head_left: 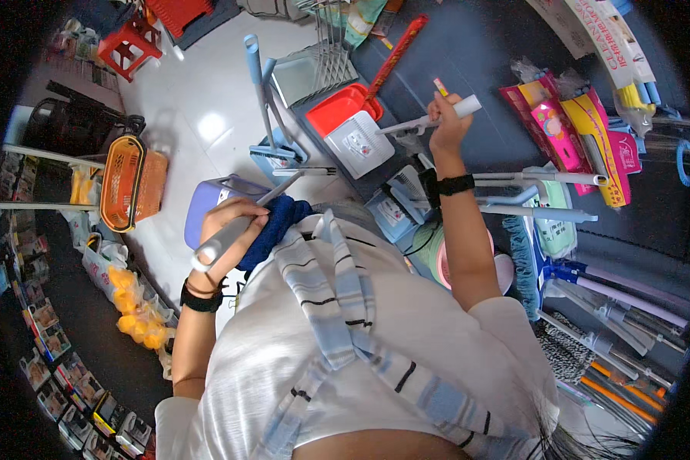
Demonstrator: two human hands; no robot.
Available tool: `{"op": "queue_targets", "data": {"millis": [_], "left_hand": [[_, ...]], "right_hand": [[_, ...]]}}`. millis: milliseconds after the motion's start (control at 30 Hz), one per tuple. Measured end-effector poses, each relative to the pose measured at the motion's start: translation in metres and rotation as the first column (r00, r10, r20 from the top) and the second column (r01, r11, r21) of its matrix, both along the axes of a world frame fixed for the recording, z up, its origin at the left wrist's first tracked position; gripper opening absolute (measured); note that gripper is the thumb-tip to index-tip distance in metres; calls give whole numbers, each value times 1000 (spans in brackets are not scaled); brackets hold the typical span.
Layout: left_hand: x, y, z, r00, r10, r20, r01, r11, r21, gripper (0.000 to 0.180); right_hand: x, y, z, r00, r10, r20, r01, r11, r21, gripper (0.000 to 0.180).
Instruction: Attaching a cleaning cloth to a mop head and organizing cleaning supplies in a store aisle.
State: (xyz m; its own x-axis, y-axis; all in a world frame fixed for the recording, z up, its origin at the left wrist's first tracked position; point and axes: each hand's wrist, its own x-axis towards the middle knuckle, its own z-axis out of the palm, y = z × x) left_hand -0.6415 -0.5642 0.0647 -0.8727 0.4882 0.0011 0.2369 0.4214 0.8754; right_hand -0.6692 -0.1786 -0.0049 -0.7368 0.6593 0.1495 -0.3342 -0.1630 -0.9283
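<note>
My left hand [230,222] is closed around a grey metal handle [234,230] together with a dark blue cloth [272,226], held close to my chest. That pole runs up and right toward a blue dustpan head [272,153]. My right hand [446,123] is raised and grips another grey-white handle [429,121] whose white end sticks out past my fingers. Both wrists wear black bands. A white shirt and a blue striped scarf fill the lower middle.
Red and white dustpans [349,123] lie on the floor ahead. An orange basket [130,182] sits on a shelf at left, above yellow items in bags [134,307]. Packaged mops and brooms [583,130] hang and lean at right. A red stool [130,46] stands far left.
</note>
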Motion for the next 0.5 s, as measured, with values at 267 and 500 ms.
{"op": "queue_targets", "data": {"millis": [267,500], "left_hand": [[-3,-40,-116,960,-125,252,137,990,-30,18],[7,-50,-113,887,-125,445,188,977,-100,36]], "right_hand": [[-4,-9,1,998,43,35,-44,999,21,27],[3,-20,5,994,56,96,-60,997,42,27]]}}
